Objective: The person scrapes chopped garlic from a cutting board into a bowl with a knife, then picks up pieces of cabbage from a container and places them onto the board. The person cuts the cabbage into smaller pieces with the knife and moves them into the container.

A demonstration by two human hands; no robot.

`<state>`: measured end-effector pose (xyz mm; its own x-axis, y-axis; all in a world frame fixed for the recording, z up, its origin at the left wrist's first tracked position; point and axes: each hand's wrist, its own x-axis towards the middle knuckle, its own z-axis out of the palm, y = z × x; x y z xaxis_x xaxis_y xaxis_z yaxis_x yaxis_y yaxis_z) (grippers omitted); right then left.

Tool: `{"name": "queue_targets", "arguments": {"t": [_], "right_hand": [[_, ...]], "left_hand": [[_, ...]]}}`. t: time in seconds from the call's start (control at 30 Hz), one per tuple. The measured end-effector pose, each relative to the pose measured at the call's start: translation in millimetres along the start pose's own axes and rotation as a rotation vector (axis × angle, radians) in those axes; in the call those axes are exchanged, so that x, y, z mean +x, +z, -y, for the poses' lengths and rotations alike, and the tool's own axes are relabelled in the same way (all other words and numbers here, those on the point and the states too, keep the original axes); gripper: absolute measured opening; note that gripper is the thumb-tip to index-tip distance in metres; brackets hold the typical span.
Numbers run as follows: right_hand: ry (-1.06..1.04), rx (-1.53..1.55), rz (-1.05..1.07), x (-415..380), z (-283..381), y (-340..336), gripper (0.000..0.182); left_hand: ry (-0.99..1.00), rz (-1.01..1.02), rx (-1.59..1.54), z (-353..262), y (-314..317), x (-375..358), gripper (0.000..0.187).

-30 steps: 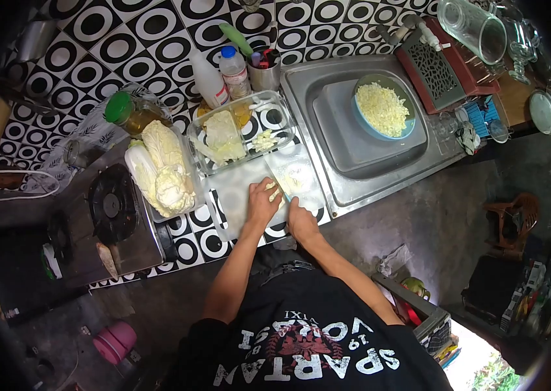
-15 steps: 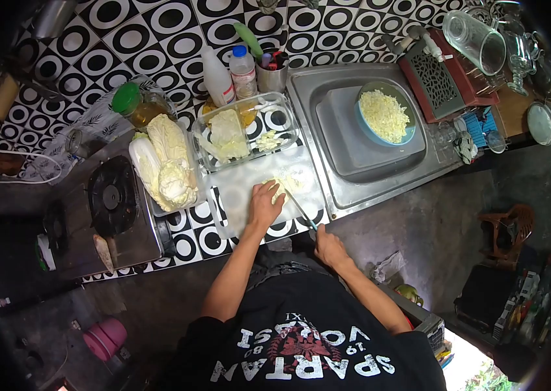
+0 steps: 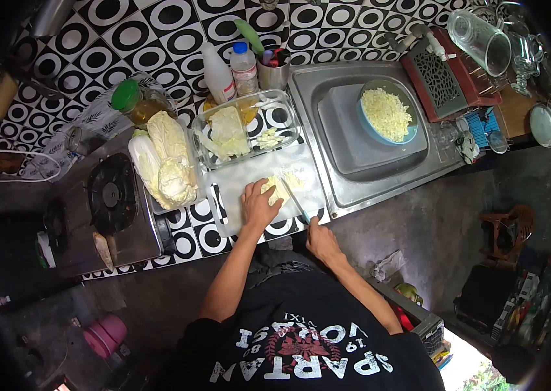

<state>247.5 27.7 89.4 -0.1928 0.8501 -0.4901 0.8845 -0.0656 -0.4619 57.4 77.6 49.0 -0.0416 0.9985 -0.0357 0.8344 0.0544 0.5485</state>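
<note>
On a translucent cutting board (image 3: pixel 236 184) lies a pale piece of napa cabbage (image 3: pixel 277 192), pressed down under the fingers of my left hand (image 3: pixel 260 204). My right hand (image 3: pixel 323 241) is wrapped round the blue handle of a knife (image 3: pixel 297 204). Its blade touches the right side of the cabbage piece, and small cut bits (image 3: pixel 296 179) lie just beyond it. Behind the board, a clear rectangular container (image 3: pixel 254 154) holds cabbage leaves and small pieces. To the left, whole napa cabbages (image 3: pixel 169 163) sit in another clear tray.
A bowl of chopped cabbage (image 3: pixel 387 115) stands on an upturned grey tub (image 3: pixel 340 133) in the steel sink (image 3: pixel 308 91). A gas stove (image 3: pixel 116 195) is at the left. Bottles (image 3: pixel 243 68) and a utensil cup (image 3: pixel 272 75) line the back wall.
My left hand has shifted slightly left, uncovering more of the cabbage piece. My right hand and the knife have moved a little left, and the blade stands closer to the piece.
</note>
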Motion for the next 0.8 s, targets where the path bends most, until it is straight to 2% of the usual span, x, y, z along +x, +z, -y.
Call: {"name": "queue_targets", "arguments": {"t": [0.07,0.17,0.2,0.27,0.4,0.47,0.57,0.8], "right_hand": [[0.015,-0.050,0.076,-4,-5,0,0.035],[0.031,-0.105,0.081,-13,-21,6,0.036],[0.031,-0.107,0.084,-18,-23,4,0.036],[0.033,-0.056,0.107,-28,-26,-2,0.025],[0.059,-0.082,0.167,-40,-32,-15,0.025],[0.068,-0.122,0.184,-43,-34,-22,0.031],[0.058,-0.063,0.148,-39,-32,-20,0.024],[0.045,-0.070,0.160,-23,-22,-10,0.025]], "left_hand": [[-0.007,0.006,-0.006,0,1,1,0.039],[-0.017,0.001,-0.017,3,2,-1,0.039],[-0.015,-0.011,-0.025,2,3,-1,0.039],[-0.014,-0.020,-0.032,2,4,-1,0.039],[-0.009,-0.033,-0.037,4,5,-1,0.039],[-0.005,-0.033,-0.042,5,5,-1,0.038],[-0.016,-0.023,-0.050,5,6,-2,0.038],[-0.017,-0.037,-0.065,5,6,-2,0.038]]}}
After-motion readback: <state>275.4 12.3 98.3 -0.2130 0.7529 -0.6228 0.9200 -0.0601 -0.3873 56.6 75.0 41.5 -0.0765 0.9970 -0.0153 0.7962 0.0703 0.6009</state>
